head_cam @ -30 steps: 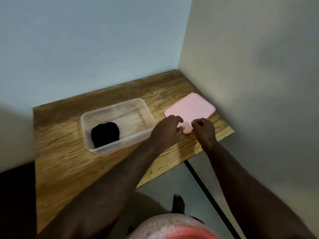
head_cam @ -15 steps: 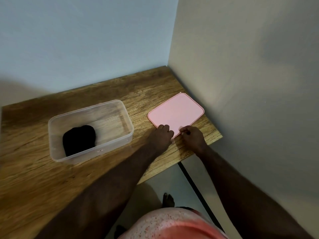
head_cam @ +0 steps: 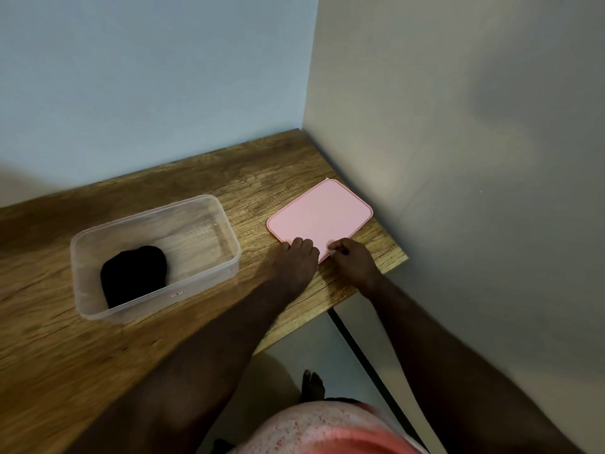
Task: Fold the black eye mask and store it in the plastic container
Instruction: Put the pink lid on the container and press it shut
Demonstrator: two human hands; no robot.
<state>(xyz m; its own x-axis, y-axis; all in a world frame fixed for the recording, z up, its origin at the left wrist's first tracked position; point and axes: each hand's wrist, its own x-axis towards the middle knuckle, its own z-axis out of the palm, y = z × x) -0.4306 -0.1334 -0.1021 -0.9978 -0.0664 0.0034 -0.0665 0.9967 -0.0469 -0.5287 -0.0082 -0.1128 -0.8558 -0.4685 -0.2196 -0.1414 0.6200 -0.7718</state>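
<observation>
The folded black eye mask (head_cam: pixel 134 273) lies inside the clear plastic container (head_cam: pixel 196 286), in its near left end. The container stands open on the wooden table (head_cam: pixel 65 355). Its pink lid (head_cam: pixel 320 214) lies flat on the table to the right, near the wall corner. My left hand (head_cam: pixel 291 263) has its fingers over the lid's near edge. My right hand (head_cam: pixel 353 260) pinches the lid's near corner. The two hands are close together.
Walls close the table in at the back and on the right (head_cam: pixel 458 158). The table's near right edge drops to the floor, where a black table leg (head_cam: pixel 353 342) and my foot (head_cam: pixel 312 385) show.
The head view has shifted, so the container sits further left in the frame. Both hands stay at the lid's near corner. The lid still lies flat on the table.
</observation>
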